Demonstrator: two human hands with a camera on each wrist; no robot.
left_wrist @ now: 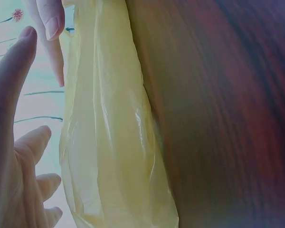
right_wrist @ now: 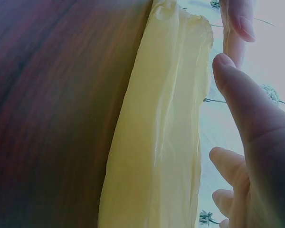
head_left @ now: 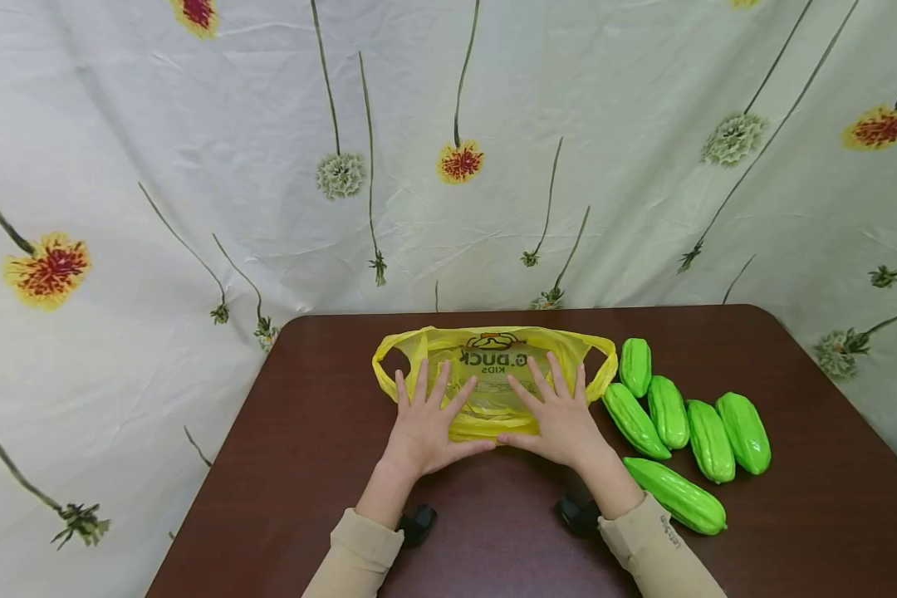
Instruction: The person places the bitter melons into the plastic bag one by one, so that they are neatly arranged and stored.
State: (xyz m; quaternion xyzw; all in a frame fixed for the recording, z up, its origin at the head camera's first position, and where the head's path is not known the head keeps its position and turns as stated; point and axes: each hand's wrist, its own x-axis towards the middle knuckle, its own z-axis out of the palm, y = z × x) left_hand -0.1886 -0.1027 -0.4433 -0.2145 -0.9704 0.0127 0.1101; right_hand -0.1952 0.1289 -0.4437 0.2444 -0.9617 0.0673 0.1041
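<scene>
A yellow plastic bag (head_left: 486, 423) with two loop handles and dark printing lies on the brown table, its mouth spread. Over its left part is my left hand (head_left: 428, 428), fingers spread wide and holding nothing. My right hand (head_left: 561, 423) mirrors it over the right part, also spread and holding nothing. The two thumbs point toward each other near the bag's front edge. In the left wrist view the bag (left_wrist: 118, 123) stands puffed up beside the fingers. The right wrist view shows the bag's side (right_wrist: 152, 123) with the right thumb (right_wrist: 247, 99) apart from it.
Several bright green, ridged, cucumber-like vegetables (head_left: 669, 411) lie right of the bag, one (head_left: 676, 494) close to the right forearm. The dark brown table (head_left: 284, 465) ends at a back edge against a white flowered cloth (head_left: 269, 124).
</scene>
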